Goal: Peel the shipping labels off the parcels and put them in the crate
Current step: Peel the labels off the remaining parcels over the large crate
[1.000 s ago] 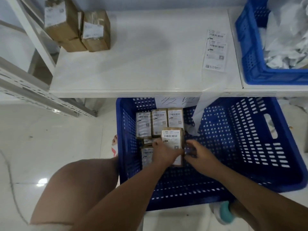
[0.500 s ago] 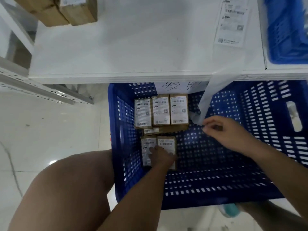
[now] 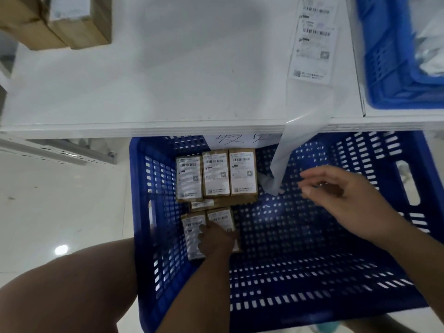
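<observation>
The big blue crate [image 3: 336,272] sits on the floor, part of it tucked under the white desk [image 3: 180,80], and both hands are down inside it. Beyond the left hand [image 3: 216,239], against the far wall, a row of three parcels [image 3: 216,174] lies side by side, each with a white shipping label facing up. A nearer pair of parcels [image 3: 194,234], also labelled, lies under that hand. The hand covers the right one of the pair, thumb towards its left edge; whether it grips the parcel or only rests on it I cannot tell. The right hand [image 3: 341,195] hovers over the bare crate floor, fingers loosely bent, holding nothing.

Up on the desk, far beyond the right hand, a second blue crate [image 3: 389,68] holds crumpled white paper [image 3: 430,44]. Far beyond the left hand, cardboard boxes [image 3: 72,22] sit at the desk's corner. A printed label sheet [image 3: 312,39] lies on the desk, and its pale backing strip [image 3: 288,152] hangs over the edge into the big crate, ending just left of the right hand's fingertips. A bare knee [image 3: 72,284] stands left of the left forearm
</observation>
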